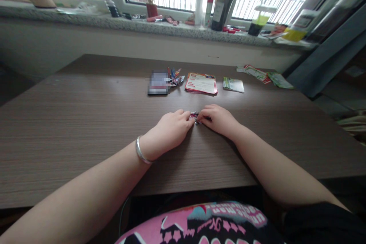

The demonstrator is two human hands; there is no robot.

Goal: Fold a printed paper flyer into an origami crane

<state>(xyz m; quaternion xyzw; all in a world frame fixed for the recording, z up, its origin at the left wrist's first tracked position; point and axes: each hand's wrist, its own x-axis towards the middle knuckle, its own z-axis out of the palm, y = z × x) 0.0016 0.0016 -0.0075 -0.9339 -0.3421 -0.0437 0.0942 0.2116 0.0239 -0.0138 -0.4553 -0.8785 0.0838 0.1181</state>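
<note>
Near the card pile (pixel 201 83), left hand (pixel 175 124) and right hand (pixel 219 119), fingers closed, are pinching a scrap (pixel 194 116); going gently should be helping.

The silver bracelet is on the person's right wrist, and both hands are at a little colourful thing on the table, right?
Not quite: the head view shows the silver bracelet on the left wrist, not the right. The rest holds: the left hand and right hand are both at a little colourful thing on the table.
</note>
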